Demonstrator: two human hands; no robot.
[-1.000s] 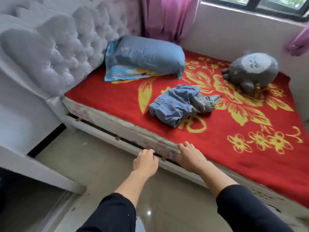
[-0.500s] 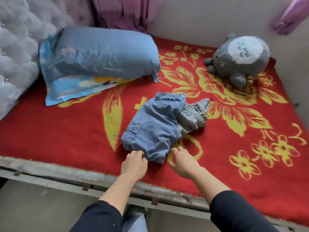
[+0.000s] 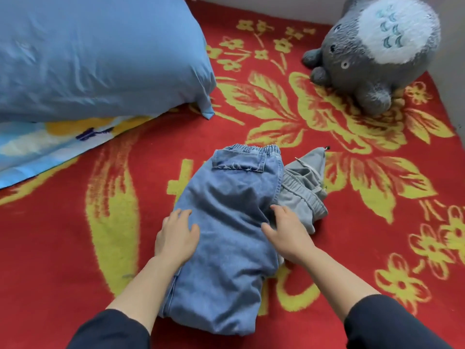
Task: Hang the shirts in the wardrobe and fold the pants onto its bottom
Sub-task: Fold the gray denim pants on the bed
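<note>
Folded blue denim pants [image 3: 226, 238] lie on the red and yellow flowered blanket [image 3: 364, 222] in the middle of the view. Grey pants [image 3: 304, 195] lie partly under them on the right, with a waistband and a drawstring showing. My left hand [image 3: 176, 238] rests on the left edge of the denim pants, fingers spread. My right hand [image 3: 286, 233] rests on their right edge, where they meet the grey pants, fingers relaxed. Neither hand has lifted the cloth. No wardrobe or shirt is in view.
A blue pillow [image 3: 95, 56] lies on a printed pillowcase [image 3: 37, 147] at the upper left. A grey plush toy [image 3: 377, 49] sits at the upper right by the wall.
I have leaned in over the bed. Both hands moved from the bed's front edge forward onto the two sides of the denim pants.
</note>
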